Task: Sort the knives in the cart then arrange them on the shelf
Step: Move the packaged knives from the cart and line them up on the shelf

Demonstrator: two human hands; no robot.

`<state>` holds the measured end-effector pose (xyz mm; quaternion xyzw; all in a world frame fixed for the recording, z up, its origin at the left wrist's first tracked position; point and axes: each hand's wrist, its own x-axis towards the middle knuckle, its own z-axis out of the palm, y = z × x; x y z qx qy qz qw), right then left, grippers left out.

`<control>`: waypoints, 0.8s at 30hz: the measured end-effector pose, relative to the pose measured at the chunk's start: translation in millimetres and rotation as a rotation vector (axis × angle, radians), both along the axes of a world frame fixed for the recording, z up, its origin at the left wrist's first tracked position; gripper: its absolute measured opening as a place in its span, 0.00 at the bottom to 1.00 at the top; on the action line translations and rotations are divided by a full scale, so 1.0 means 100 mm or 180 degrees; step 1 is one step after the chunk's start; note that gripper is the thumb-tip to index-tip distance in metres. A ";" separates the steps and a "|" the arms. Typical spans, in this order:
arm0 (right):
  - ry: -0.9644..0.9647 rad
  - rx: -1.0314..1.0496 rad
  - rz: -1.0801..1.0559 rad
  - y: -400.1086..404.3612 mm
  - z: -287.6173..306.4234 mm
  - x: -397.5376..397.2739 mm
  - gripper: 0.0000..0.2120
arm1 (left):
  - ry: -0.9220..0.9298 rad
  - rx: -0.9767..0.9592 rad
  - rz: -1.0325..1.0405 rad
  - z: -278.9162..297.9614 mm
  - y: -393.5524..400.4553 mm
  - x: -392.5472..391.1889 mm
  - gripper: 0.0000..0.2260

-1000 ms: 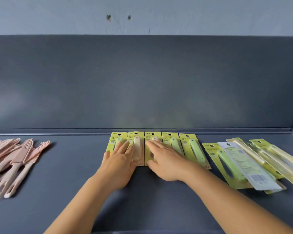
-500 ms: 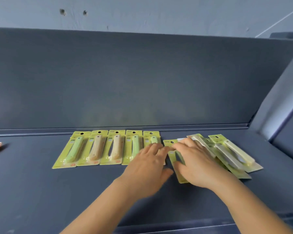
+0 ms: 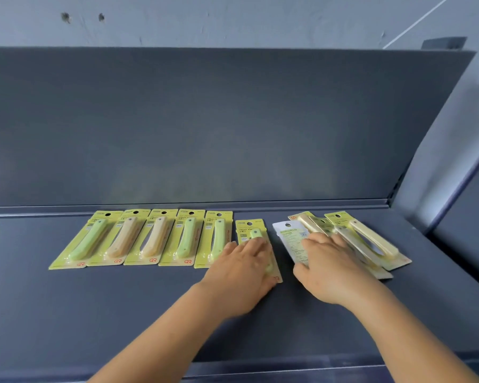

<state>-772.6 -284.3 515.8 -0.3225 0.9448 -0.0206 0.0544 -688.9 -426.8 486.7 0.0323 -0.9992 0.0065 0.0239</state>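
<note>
Several packaged fruit knives on yellow-green cards [image 3: 150, 239] lie side by side in a row on the dark grey shelf [image 3: 122, 313]. My left hand [image 3: 241, 275] lies flat on a separate green-handled knife pack [image 3: 250, 230] just right of the row. My right hand [image 3: 329, 269] rests, fingers spread, on a loose overlapping pile of knife packs [image 3: 371, 241]; one face-down pack [image 3: 291, 239] shows its white label. Neither hand lifts anything.
The shelf's upright back panel [image 3: 233, 128] rises right behind the packs. A slanted side panel [image 3: 448, 175] closes the shelf on the right. The shelf's front edge [image 3: 288, 369] runs under my forearms.
My view has shifted right, so the pink knives on the left have left the frame. Both hands moved from the row to the right; one green pack now lies apart from the pile under my left hand.
</note>
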 end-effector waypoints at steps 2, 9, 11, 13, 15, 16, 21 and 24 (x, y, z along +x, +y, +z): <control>-0.0028 0.0001 -0.0004 0.01 0.00 -0.03 0.22 | -0.0077 -0.0039 0.0059 0.01 -0.04 -0.05 0.26; 0.0099 -0.0028 -0.0050 -0.04 -0.02 -0.06 0.19 | -0.0225 -0.0032 0.0195 0.08 -0.18 -0.15 0.26; 0.0228 -0.0122 -0.0113 -0.08 0.00 -0.05 0.13 | -0.0233 0.0055 0.0182 0.07 -0.21 -0.15 0.25; 0.0422 -0.0114 -0.0099 -0.14 0.02 -0.03 0.11 | -0.0202 0.0168 0.0175 0.07 -0.23 -0.14 0.25; 0.0596 -0.0044 -0.0088 -0.18 0.08 -0.02 0.14 | -0.0173 0.0254 0.0186 0.08 -0.24 -0.12 0.25; 0.0675 -0.0051 -0.0114 -0.20 0.12 -0.03 0.16 | -0.0161 0.0278 0.0190 0.08 -0.24 -0.11 0.25; 0.0525 -0.0707 -0.0447 -0.37 0.29 -0.12 0.09 | -0.0077 0.0394 0.0172 0.05 -0.25 -0.10 0.25; 0.0107 -0.1334 -0.0674 -0.50 0.19 -0.16 0.16 | -0.0023 0.0421 0.0145 0.04 -0.26 -0.09 0.24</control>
